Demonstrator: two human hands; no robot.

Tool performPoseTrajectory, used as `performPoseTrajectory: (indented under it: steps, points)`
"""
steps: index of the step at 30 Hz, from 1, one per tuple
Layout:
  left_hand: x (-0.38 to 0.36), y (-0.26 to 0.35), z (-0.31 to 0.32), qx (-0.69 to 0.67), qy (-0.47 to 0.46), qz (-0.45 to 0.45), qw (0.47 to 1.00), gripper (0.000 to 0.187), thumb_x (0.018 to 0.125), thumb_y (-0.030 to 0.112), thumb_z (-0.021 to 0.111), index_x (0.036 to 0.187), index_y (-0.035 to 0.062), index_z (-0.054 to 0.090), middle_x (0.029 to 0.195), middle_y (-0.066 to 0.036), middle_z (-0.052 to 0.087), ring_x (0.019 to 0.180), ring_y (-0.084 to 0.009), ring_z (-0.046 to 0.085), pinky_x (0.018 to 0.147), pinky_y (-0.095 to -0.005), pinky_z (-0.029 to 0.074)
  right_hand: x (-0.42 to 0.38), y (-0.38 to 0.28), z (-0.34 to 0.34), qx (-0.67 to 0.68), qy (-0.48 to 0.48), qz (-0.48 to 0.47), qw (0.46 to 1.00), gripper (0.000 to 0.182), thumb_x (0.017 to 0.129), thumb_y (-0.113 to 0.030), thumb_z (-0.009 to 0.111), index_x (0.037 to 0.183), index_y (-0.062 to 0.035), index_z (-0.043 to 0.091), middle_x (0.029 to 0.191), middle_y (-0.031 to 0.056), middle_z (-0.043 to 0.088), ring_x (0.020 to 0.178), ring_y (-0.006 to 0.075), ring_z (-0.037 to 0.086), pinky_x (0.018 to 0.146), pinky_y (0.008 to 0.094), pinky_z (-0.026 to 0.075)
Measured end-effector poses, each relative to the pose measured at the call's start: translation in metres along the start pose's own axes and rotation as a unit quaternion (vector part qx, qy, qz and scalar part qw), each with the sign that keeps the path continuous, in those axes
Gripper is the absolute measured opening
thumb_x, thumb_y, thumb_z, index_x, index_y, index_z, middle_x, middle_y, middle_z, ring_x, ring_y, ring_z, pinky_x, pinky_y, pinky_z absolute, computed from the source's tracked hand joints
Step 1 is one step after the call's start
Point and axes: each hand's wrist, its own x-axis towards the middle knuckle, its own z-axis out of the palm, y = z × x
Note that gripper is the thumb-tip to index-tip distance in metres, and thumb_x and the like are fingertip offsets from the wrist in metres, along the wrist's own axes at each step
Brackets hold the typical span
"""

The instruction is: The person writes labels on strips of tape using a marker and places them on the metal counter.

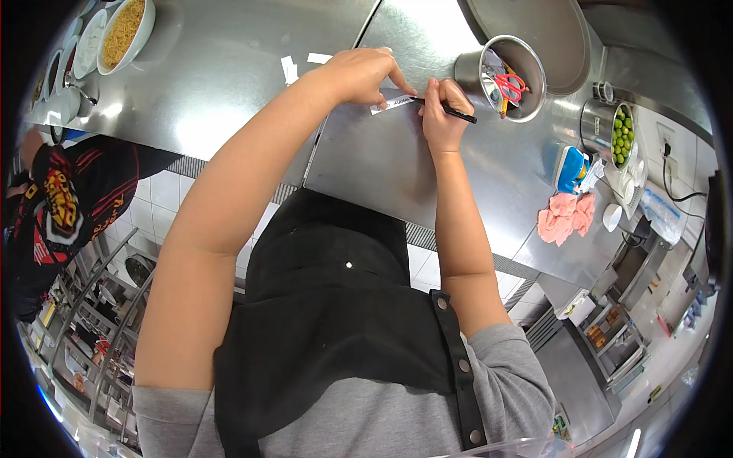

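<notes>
A white paper strip (394, 104) with dark handwriting lies flat on the steel table (366, 153). My left hand (365, 75) reaches over it, thumb and index finger spread apart, their tips at the strip's left end and upper edge. In my right hand (444, 114) is a black marker (460, 114), tilted so that its tip meets the right end of the strip. My right fingers are closed around the marker's barrel. Two more white slips, a folded-looking one (289, 70) and a short one (319, 58), lie to the left of my left hand.
A steel pot (466, 70) holds red-handled scissors (510, 87) and pens. Farther right are a pot of green limes (622, 137), a blue tape dispenser (569, 169) and a pink cloth (566, 217). Bowls, one with noodle-like strands (124, 34), stand upper left; another person's sleeve (61, 195) is below.
</notes>
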Motion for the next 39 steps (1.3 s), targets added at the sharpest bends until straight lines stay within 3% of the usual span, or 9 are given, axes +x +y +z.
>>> performPoseTrajectory:
  steps: [2,10,13,39]
  points:
    - [0.001,0.0,0.0,0.001,0.0,0.001,1.0,0.055,0.072,0.015,0.086,0.121,0.0387,0.077,0.095,-0.006,0.057,0.092,-0.0249,0.065,0.084,-0.0427,0.054,0.0,-0.001,0.0,0.026,0.0,0.033,0.999,0.041,0.093,0.003,0.067,0.065,-0.0002,0.037,0.058,0.0061,0.037,0.054,0.0144,0.032,0.05,0.0326,0.029]
    - [0.001,0.001,-0.001,0.003,-0.007,-0.001,1.0,0.055,0.072,0.014,0.085,0.121,0.0381,0.077,0.093,-0.006,0.056,0.091,-0.0233,0.066,0.082,-0.0415,0.054,-0.001,0.009,-0.002,-0.031,-0.002,-0.034,0.999,0.041,0.094,0.003,0.066,0.065,0.0001,0.038,0.057,0.0041,0.039,0.053,0.0132,0.034,0.051,0.0323,0.031]
    - [0.0,0.001,-0.002,0.0,-0.007,-0.001,1.0,0.057,0.072,0.013,0.085,0.122,0.0385,0.077,0.093,-0.006,0.057,0.09,-0.0233,0.066,0.081,-0.0412,0.054,-0.003,0.004,-0.001,0.021,0.023,0.019,0.999,0.041,0.094,0.003,0.066,0.065,0.0003,0.037,0.058,0.0043,0.037,0.055,0.0139,0.032,0.051,0.0323,0.03]
    - [0.0,0.002,-0.003,-0.011,0.0,0.002,1.0,0.056,0.071,0.012,0.086,0.12,0.0379,0.078,0.091,-0.006,0.057,0.087,-0.0225,0.066,0.08,-0.0408,0.054,-0.003,0.008,-0.001,-0.006,0.032,-0.006,0.999,0.04,0.091,0.005,0.066,0.066,0.0002,0.036,0.058,0.007,0.035,0.055,0.0152,0.031,0.052,0.0328,0.03]
